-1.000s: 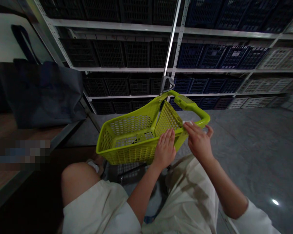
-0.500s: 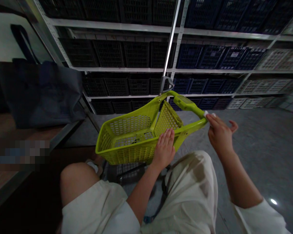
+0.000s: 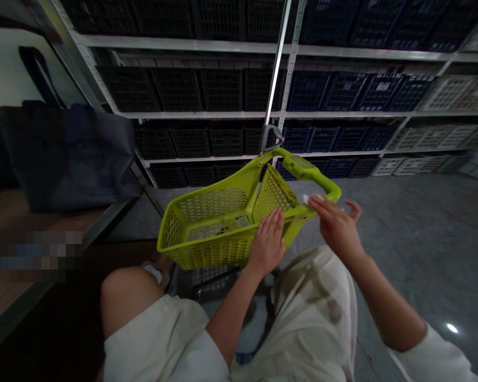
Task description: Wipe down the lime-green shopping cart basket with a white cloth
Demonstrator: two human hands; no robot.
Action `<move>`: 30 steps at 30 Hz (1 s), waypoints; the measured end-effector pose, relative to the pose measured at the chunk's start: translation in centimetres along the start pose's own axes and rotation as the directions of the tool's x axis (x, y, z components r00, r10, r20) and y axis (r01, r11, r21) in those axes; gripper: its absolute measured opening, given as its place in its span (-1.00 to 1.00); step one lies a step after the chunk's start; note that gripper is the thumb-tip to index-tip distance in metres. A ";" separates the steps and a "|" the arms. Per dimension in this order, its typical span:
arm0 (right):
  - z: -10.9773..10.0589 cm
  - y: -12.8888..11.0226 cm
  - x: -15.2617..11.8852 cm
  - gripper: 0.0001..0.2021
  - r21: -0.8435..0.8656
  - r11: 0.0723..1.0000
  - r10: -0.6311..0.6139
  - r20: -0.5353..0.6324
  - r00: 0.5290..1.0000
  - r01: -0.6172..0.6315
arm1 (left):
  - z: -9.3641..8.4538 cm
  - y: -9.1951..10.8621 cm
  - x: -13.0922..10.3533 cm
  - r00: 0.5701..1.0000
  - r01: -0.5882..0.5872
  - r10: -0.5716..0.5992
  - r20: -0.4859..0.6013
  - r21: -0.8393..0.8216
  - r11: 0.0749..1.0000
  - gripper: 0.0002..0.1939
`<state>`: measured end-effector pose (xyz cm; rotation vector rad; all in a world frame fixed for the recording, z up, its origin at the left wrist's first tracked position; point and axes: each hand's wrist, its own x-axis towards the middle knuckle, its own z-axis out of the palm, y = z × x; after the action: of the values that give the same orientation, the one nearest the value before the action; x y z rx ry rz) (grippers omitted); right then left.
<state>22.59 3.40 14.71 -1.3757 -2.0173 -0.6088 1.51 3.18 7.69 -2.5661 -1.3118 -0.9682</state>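
Observation:
A yellow-green shopping cart (image 3: pixel 207 240) with perforated basket walls stands in front of my knees. My left hand (image 3: pixel 267 241) lies flat with straight fingers against the near side of its basket, fingertips at the rim. A small white wipe (image 3: pixel 306 199) is pressed by my right hand (image 3: pixel 338 223) onto the near arm of the cart's handle (image 3: pixel 321 180), close to where it joins the basket. Only the wipe's edge shows beyond the fingertips. Inside the cart, a perforated flap (image 3: pixel 276 191) leans at the handle end.
Beyond the cart, white metal shelves (image 3: pixel 207 113) carry rows of black, blue and white crates. A grey pole with a hooked grip (image 3: pixel 271 139) rises behind the handle. At left, a large dark bag (image 3: pixel 71 159) sits on a wooden-topped table (image 3: pixel 99 212).
My right hand has slid left along the handle with the wipe, from the outer corner toward the basket. My left hand stays at the basket's near side.

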 end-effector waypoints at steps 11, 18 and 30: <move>1.9 -6.2 -0.4 -0.46 0.029 0.999 0.032 0.020 0.999 -0.033 | 0.0 0.3 0.0 1.000 0.014 -0.014 -0.011 0.008 1.000 -0.22; 0.6 -2.5 -0.3 -0.48 0.037 0.997 -0.067 0.051 0.996 0.065 | -0.3 0.0 0.0 1.000 -0.003 0.003 0.002 0.019 1.000 -0.23; 0.7 0.8 -0.3 -0.38 -0.072 0.946 0.308 -0.097 0.947 -0.315 | 0.0 0.3 0.0 1.000 0.017 -0.017 -0.002 0.027 0.999 -0.22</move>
<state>23.22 3.94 14.08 -1.6501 -1.6762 -0.6045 1.69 2.99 7.77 -2.5371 -1.3395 -0.9492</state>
